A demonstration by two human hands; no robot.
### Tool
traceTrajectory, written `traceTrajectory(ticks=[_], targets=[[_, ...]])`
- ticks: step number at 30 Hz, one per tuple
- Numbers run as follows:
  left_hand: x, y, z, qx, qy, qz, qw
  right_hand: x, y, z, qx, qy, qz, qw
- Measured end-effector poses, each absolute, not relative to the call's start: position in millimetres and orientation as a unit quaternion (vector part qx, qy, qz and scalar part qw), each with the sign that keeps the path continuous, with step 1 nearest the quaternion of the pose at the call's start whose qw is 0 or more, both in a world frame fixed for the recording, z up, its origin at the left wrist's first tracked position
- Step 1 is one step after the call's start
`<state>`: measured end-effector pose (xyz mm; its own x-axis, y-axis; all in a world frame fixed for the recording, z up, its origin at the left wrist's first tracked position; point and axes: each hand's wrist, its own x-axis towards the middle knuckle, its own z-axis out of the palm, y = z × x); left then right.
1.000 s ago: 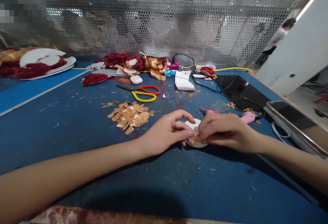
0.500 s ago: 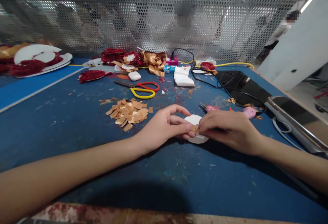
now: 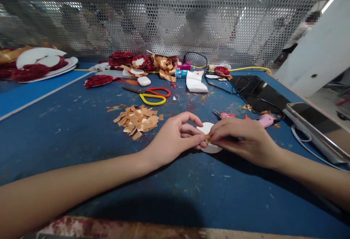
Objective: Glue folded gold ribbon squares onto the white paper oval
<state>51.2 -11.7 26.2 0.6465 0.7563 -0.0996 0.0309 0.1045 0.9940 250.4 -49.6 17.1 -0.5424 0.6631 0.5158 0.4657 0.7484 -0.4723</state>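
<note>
Between my two hands lies a round white disc (image 3: 212,148) on the blue table (image 3: 169,191). A small gold ribbon piece (image 3: 207,138) is over the disc, pinched from the left by my left hand (image 3: 180,133) and from the right by my right hand (image 3: 240,137). My fingertips nearly meet and hide part of the piece and the disc. A heap of cut gold ribbon pieces (image 3: 138,119) lies left of my left hand.
Scissors (image 3: 153,99) with red and yellow handles lie beyond the heap. Behind my right hand is a pink-handled tool (image 3: 265,121). A dark flat device (image 3: 257,93) and cables are at the right. Red tufted pieces (image 3: 100,81) and crumpled white paper (image 3: 196,82) lie farther back.
My right fingertips have moved slightly left, closer to my left fingertips. Less of the gold piece's surface shows between them. The disc has stayed in place.
</note>
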Motion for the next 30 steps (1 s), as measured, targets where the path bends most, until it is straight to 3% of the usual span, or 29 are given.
traceTrajectory(ticks=[12, 30], targets=[[48.2, -16.3, 22.5, 0.687, 0.309, 0.293, 0.589, 248.8, -54.3, 16.7, -0.367, -0.846, 0.115, 0.368], [47.1, -20.1, 23.0, 0.744, 0.299, 0.316, 0.507, 245.8, -59.1, 16.5, -0.402, -0.815, 0.177, 0.377]])
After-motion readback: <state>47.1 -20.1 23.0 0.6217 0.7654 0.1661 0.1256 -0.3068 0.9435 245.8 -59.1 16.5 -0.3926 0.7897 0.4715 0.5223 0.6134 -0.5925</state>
